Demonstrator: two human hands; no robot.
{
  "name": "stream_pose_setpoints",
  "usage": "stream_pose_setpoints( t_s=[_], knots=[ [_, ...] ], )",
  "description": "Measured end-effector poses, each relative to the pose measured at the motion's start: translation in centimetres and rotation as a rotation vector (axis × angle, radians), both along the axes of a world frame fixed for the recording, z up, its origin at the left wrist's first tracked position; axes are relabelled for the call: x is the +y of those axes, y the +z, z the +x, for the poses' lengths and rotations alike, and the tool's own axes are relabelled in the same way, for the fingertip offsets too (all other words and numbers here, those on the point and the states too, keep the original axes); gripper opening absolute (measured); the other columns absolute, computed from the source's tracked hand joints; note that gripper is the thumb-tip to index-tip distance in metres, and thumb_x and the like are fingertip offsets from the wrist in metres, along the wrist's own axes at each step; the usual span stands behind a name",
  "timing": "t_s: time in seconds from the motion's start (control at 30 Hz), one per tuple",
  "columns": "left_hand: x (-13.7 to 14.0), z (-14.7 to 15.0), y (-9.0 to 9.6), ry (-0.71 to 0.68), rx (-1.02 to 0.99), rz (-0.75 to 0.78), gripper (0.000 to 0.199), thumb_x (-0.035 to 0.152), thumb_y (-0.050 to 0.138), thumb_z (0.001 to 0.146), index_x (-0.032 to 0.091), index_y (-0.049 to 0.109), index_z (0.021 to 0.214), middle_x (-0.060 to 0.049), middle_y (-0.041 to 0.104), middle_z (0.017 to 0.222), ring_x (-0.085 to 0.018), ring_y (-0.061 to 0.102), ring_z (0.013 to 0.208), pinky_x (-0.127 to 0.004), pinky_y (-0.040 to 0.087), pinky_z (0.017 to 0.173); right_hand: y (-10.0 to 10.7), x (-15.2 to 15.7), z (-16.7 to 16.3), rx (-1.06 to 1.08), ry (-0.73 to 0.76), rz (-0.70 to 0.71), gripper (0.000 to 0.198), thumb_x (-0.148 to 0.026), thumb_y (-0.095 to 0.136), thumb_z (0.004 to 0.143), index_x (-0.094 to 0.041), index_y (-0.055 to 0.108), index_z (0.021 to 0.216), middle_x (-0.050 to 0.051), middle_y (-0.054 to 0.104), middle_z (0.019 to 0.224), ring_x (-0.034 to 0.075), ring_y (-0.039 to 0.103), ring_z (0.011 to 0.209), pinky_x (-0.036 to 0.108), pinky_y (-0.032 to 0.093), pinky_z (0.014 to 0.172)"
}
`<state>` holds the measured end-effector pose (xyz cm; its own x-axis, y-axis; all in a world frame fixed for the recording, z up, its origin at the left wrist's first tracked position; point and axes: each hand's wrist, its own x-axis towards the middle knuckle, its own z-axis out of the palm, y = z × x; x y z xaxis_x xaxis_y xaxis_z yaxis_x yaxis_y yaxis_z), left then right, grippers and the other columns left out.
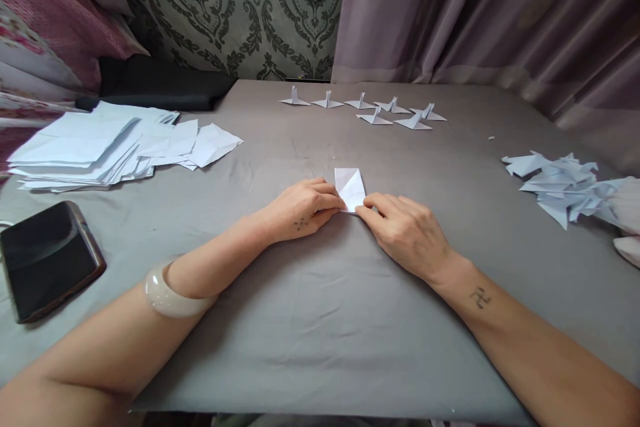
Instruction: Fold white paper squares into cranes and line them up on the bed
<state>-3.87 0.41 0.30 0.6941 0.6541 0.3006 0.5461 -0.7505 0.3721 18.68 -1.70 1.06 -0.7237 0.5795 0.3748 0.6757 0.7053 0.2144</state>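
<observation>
A small folded sheet of white paper [351,188] lies on the grey cloth at the middle of the table, with a diagonal crease or flap showing on it. At its lower left corner, my left hand [309,208] pinches the edge between closed fingers. My right hand [403,230] grips the lower right corner, thumb and fingers pressed together there. Parts of the paper's near edge are hidden by the fingertips.
Several folded paper birds [375,115] stand at the back. A stack of white sheets [70,140] lies left, near a phone [50,260] and a black folded item [160,83]. A pile of folded paper pieces [567,187] is on the right.
</observation>
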Motion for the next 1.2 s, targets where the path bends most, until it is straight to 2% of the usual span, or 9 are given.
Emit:
stream_pose_setpoints(
  t_s=[0.2,0.27,0.4,0.5,0.57,0.7,0.83,0.93,1.2],
  knots=[
    [-0.2,0.0,0.3,0.007,0.072,0.010,0.031,0.014,0.044,0.091,0.021,0.070,0.108,-0.006,0.069,0.104,-0.019,0.060,0.096,-0.031,0.049,0.083,0.4,-0.1,-0.6,-0.072,0.044,0.098,0.032,0.003,0.042,0.084,-0.016,0.062,0.069,0.002,0.056,0.068,0.013,0.036,0.056,0.029,0.025,0.059],
    [-0.3,0.0,0.5,0.014,0.096,0.010,0.032,0.015,0.043,0.092,0.021,0.070,0.108,-0.007,0.069,0.105,-0.019,0.060,0.096,-0.031,0.049,0.083,0.7,-0.3,-0.6,-0.103,0.027,0.042,0.030,0.004,0.044,0.083,-0.016,0.062,0.071,0.002,0.057,0.070,0.013,0.037,0.056,0.029,0.026,0.059],
    [-0.5,-0.1,0.6,-0.014,0.120,0.035,0.034,0.020,0.041,0.095,0.023,0.069,0.113,-0.008,0.067,0.107,-0.019,0.058,0.096,-0.032,0.047,0.084,1.3,-0.6,0.2,-0.121,-0.055,-0.171,0.028,0.000,0.046,0.083,-0.019,0.067,0.082,0.002,0.063,0.081,0.012,0.040,0.056,0.029,0.026,0.057],
    [-0.6,-0.1,0.8,-0.044,0.149,0.062,0.034,0.028,0.041,0.096,0.028,0.066,0.120,-0.009,0.063,0.108,-0.020,0.055,0.094,-0.034,0.044,0.086,1.7,-0.5,0.9,-0.012,-0.137,-0.354,0.025,-0.007,0.049,0.085,-0.022,0.068,0.086,0.000,0.065,0.093,0.011,0.048,0.062,0.027,0.027,0.056],
    [-0.8,0.1,0.8,-0.038,0.184,0.064,0.034,0.035,0.042,0.096,0.032,0.063,0.123,-0.009,0.060,0.109,-0.020,0.052,0.092,-0.036,0.043,0.086,1.7,-0.2,1.1,0.113,-0.253,-0.447,0.024,-0.010,0.049,0.084,-0.024,0.068,0.087,-0.001,0.066,0.094,0.012,0.053,0.066,0.026,0.028,0.056],
    [-1.2,0.6,0.7,0.006,0.226,0.066,0.036,0.041,0.041,0.096,0.036,0.058,0.128,-0.010,0.057,0.108,-0.022,0.050,0.091,-0.039,0.042,0.085,1.1,0.3,0.8,0.339,-0.439,-0.532,0.023,-0.014,0.049,0.082,-0.026,0.068,0.086,-0.001,0.066,0.090,0.013,0.056,0.066,0.026,0.033,0.057],
    [-1.1,0.8,0.3,0.026,0.135,0.076,0.035,0.039,0.041,0.097,0.030,0.063,0.122,-0.009,0.060,0.104,-0.020,0.053,0.090,-0.036,0.044,0.084,0.2,0.5,0.3,0.473,-0.443,-0.594,0.012,-0.027,0.054,0.082,-0.025,0.066,0.077,-0.001,0.064,0.082,0.013,0.054,0.064,0.027,0.038,0.060],
    [-0.9,0.7,0.0,0.042,0.051,0.083,0.033,0.033,0.040,0.098,0.021,0.067,0.111,-0.008,0.065,0.101,-0.018,0.057,0.089,-0.031,0.045,0.082,-0.3,0.5,-0.1,0.546,-0.423,-0.621,0.015,-0.038,0.060,0.081,-0.024,0.064,0.076,-0.001,0.063,0.081,0.014,0.055,0.067,0.028,0.040,0.061],
    [-0.6,0.4,-0.5,0.120,0.021,0.133,0.028,0.028,0.041,0.097,0.018,0.068,0.097,-0.009,0.063,0.104,-0.016,0.060,0.085,-0.027,0.047,0.072,-0.6,0.7,-0.6,0.639,-0.466,-0.581,0.022,-0.039,0.061,0.081,-0.023,0.067,0.096,0.002,0.062,0.091,0.011,0.053,0.060,0.030,0.044,0.066]
  ],
)
